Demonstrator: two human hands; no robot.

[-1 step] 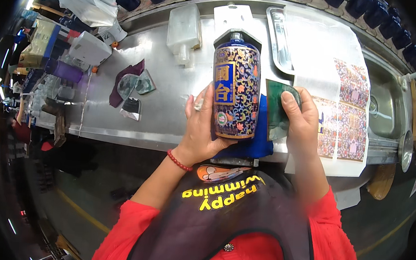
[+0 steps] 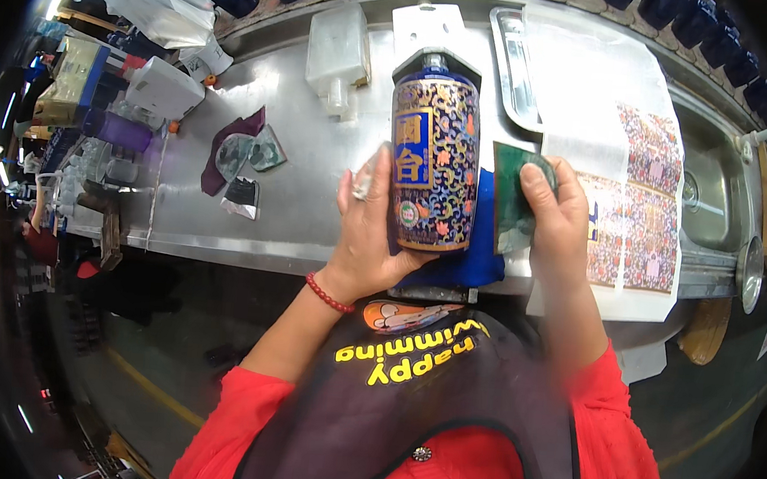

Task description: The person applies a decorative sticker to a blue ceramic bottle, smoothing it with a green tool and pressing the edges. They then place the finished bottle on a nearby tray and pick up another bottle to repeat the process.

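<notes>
Where the red sleeves and dark apron (image 2: 442,406) fill the lower edge, both forearms rise toward the steel counter (image 2: 314,207). Left wrist carries a red bead bracelet (image 2: 329,295). Left hand (image 2: 368,229) is wrapped around the lower left side of a tall cylindrical bottle (image 2: 434,158), fingers curled behind and under it, thumb up along its side; firm grip. The bottle is dark blue with a dense multicoloured floral pattern, a yellow-framed blue label panel on its front and a small round sticker low down; it stands roughly upright, blue cap at top, held above the counter's near edge. Right hand (image 2: 558,219) sits just beside the bottle on its right, fingers closed around a dark green scouring pad (image 2: 514,200) that meets or nearly meets the bottle's side; cannot tell which. Under both, a blue cloth (image 2: 473,263) lies at the counter edge.

Right of the hands, a white sheet printed with patterned blocks (image 2: 638,214) drapes over the counter front. Further right, a sink basin (image 2: 720,198). Left, well apart: a maroon rag with small pieces of material (image 2: 239,152). Behind the bottle, a white plastic jug (image 2: 338,54) and a metal tray (image 2: 516,61). Far left, boxes and a purple container (image 2: 117,128). Along the far rim, a row of dark blue bottles (image 2: 689,16).
</notes>
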